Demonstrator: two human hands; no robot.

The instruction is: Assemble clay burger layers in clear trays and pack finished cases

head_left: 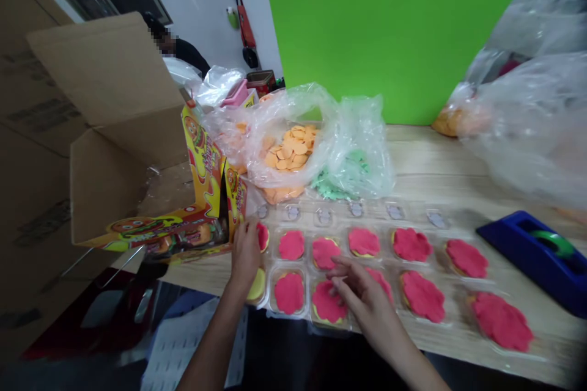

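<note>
Clear plastic containers stand in two rows along the table, most with a ruffled pink layer over a yellow one. At the left end, my left hand (246,252) rests on the edge of a container with a partly covered pink piece (262,237); its fingers reach forward and the tips are hard to see. In the container just nearer, a yellow round piece (257,285) shows without pink on top. My right hand (364,293) hovers over the middle of the rows, fingers apart and slightly bent, its fingertips beside a pink piece (329,300) and holding nothing visible.
An open carton (103,177) and a printed burger display box (202,162) stand left. Behind the rows lie plastic bags of orange pieces (293,148) and green pieces (343,174). A blue tape dispenser (518,250) sits right. Another person (190,55) is in the background.
</note>
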